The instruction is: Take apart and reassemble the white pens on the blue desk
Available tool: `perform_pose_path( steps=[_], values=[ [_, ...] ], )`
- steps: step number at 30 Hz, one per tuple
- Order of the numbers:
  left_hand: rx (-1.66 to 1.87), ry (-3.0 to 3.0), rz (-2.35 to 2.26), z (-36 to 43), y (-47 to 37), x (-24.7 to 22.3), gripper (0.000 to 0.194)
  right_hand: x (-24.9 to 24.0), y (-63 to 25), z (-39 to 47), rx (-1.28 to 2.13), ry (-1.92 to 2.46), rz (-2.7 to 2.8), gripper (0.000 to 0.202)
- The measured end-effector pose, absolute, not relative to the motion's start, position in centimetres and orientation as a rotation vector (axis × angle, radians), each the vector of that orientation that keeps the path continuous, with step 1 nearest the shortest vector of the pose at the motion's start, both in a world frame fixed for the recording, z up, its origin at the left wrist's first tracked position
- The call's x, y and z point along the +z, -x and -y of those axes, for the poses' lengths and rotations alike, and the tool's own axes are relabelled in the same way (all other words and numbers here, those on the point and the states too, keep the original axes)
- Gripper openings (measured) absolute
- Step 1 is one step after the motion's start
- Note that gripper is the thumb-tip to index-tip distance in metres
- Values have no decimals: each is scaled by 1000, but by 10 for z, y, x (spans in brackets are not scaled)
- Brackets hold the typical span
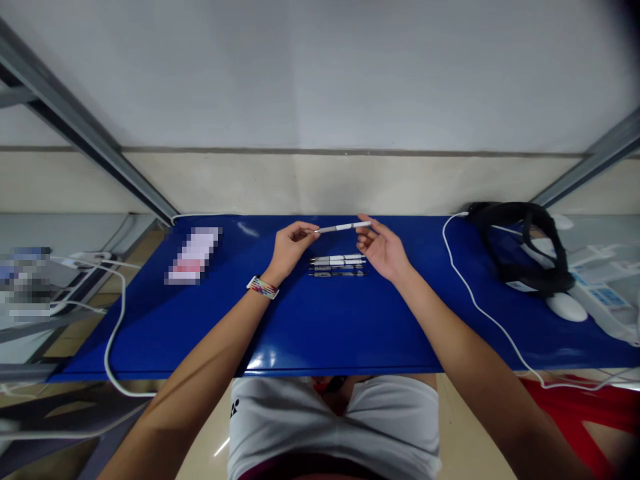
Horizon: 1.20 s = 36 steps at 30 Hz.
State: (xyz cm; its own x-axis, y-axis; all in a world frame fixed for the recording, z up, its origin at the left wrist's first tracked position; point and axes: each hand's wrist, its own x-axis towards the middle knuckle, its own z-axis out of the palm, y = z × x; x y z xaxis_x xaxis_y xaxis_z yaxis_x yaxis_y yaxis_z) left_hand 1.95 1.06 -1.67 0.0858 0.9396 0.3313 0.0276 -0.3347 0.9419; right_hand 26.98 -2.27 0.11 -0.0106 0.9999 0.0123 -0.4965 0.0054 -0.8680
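Observation:
A white and grey pen [345,227] is held level above the blue table [345,327]. My left hand [290,250] pinches its left end between thumb and fingertips. At the other end, my right hand [383,250] has the thumb and bent fingers around the white barrel, palm turned inward. Just below the held pen, several more pens lie side by side on the table, white-barrelled pens [337,260] at the back and a dark grey pen [337,274] in front. A multicoloured band circles my left wrist.
A blurred-out phone-like object [195,257] lies on the left of the table. To the right sit a black head strap [530,283] and a white cable [473,297]. Another white cable [117,333] hangs over the left edge. A wall [310,180] stands behind.

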Motion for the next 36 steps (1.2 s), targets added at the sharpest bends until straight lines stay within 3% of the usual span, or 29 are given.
perform_pose_path(
  steps=[6, 21, 36],
  values=[
    [1303, -1573, -1003, -11, -15, -14, 28, -5, -278, 21, 964, 1054, 1181, 26],
    [990, -2035, -1096, -7, -8, -5, 10, -17, -295, 19, 601, 1239, 1844, 15],
    [883, -2246, -1089, -8, -10, -9, 12, -19, -290, 20, 459, 1233, 2005, 14]
  ],
)
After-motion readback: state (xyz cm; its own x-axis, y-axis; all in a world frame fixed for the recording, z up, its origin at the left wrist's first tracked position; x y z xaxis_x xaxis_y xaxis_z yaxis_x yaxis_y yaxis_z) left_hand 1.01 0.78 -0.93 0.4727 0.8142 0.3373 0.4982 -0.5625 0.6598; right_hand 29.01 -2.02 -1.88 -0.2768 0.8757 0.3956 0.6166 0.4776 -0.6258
